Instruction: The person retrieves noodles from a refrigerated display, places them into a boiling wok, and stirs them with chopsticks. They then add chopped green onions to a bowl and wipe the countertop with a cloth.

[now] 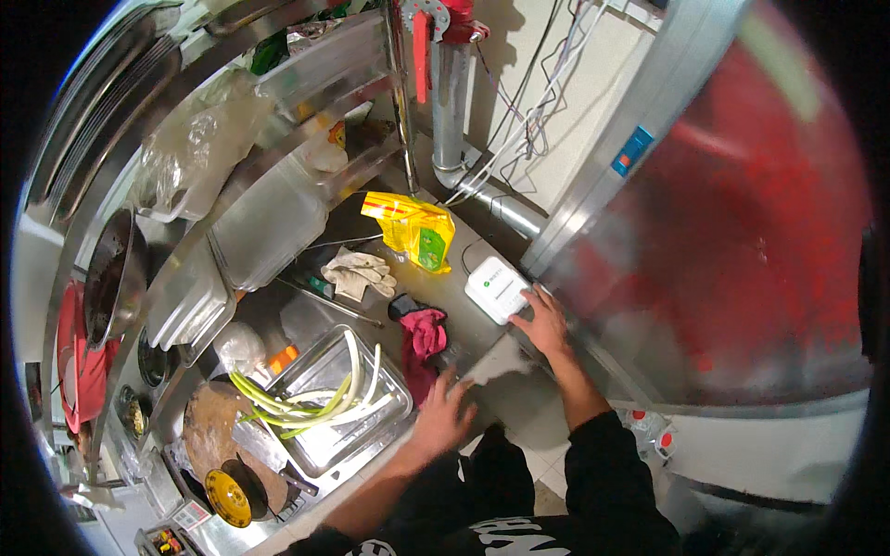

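Observation:
My right hand point(544, 325) has thumb and fingertips against the near right edge of a white rounded box-shaped device point(492, 285) with a slot and writing on top. Whether the fingers grip it or merely rest there is unclear. A thin dark cable runs behind the device. My left hand point(442, 415), slightly blurred, has its fingers apart and nothing visible in it. It hovers near a pink and black glove or cloth point(423, 333) and the right side of a metal tray point(327, 445). Long green-and-white scallion stalks point(316, 403) lie in the tray.
A yellow plastic bag point(410, 226) and pale work gloves point(358, 271) lie on the metal counter. Left stand a round chopping board point(212, 417), a cleaver point(261, 441) and a yellow dish point(228, 497). Metal shelves hold clear containers point(268, 222). A metal-framed red panel point(730, 278) borders the right.

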A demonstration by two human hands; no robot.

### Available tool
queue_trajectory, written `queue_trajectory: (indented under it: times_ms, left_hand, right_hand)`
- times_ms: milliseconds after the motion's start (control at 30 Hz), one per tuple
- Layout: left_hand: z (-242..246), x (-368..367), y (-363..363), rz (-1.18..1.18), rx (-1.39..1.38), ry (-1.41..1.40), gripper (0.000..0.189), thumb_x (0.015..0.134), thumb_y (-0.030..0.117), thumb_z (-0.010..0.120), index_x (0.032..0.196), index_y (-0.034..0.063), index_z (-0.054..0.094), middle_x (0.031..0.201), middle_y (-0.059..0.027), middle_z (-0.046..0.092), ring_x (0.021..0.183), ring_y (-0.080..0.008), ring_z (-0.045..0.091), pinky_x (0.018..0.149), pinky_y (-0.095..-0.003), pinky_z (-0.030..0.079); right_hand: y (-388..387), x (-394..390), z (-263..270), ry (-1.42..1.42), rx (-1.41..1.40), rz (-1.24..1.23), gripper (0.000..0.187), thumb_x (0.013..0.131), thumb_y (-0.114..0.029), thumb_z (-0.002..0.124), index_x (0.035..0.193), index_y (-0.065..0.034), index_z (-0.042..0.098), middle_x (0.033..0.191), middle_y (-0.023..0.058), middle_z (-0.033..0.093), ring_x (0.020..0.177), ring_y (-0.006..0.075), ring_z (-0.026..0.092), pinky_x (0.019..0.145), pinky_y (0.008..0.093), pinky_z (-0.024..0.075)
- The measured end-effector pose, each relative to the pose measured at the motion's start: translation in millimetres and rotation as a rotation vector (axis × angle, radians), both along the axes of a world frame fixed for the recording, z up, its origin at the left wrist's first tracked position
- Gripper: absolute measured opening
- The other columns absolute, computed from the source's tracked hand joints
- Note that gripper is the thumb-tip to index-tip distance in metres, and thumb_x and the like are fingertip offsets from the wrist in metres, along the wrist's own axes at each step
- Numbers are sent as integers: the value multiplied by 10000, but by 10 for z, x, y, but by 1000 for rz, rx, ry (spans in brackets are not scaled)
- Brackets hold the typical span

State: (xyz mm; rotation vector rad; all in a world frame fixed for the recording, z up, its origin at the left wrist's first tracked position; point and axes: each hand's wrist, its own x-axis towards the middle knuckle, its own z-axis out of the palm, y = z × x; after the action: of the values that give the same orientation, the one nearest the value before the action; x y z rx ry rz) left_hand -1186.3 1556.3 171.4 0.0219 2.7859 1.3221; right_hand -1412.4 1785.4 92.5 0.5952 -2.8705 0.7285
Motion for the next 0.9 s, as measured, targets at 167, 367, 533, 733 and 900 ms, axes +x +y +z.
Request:
queue_trajectory:
  times_ms: [167,367,533,733,900]
  left_hand:
    - [-393,878,62,88,24,-381,495,948,285,661,1387,82,553,1435,-227,513,1270,-435,552,1084,-481,465]
    - [-1187,2100,463,556,95,-818,404,970,324,652,1265,48,637,1148,-223,685,1116,-399,654,976,-466,533]
    - [-1856,3205,1119,217,52,-829,489,898,237,679,1343,53,592,1002,-221,721,950,-398,711,862,-509,562]
    - [-1814,3950,1856,432,439,-968,720,922,384,589,1524,22,434,1348,-300,614,1324,-414,543,1107,-502,419]
    - [-1317,4582,2319,469,546,-751,636,995,373,495,1530,32,453,1426,-289,575,1401,-404,481,1152,-488,382]
  right_hand:
    - [197,-266,-76,-122,8,127,641,806,-373,853,1360,-159,613,1462,183,558,1297,390,556,1067,494,455]
    - [348,-444,-218,-159,-138,254,638,827,-304,842,1372,-100,582,1366,169,588,1202,376,600,999,476,492]
    - [324,-286,-346,-462,-334,135,896,792,-225,889,1524,-92,390,1477,157,473,1201,333,609,958,443,530]
    - [77,-102,-522,-429,-501,49,1089,771,-182,908,1607,-80,217,1556,185,342,1192,334,616,941,431,565]
    - [24,-40,-697,-494,-577,-80,1052,796,-175,894,1601,-13,236,1600,242,313,1309,408,549,1109,444,472]
